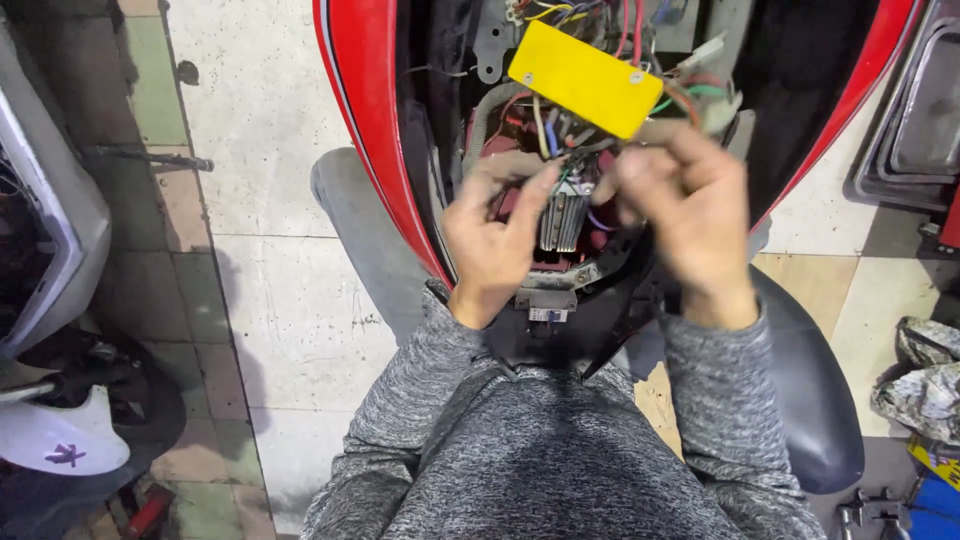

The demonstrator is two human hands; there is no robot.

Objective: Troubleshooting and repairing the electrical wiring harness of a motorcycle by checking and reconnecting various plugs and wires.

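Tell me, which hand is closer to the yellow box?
Right. The right hand sits just under the yellow box's lower right corner, almost touching it. The left hand is lower and to the left, by the ribbed metal part.

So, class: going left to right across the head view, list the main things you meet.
White scooter → red panel → left hand → finned metal part → right hand → black seat → crumpled cloth.
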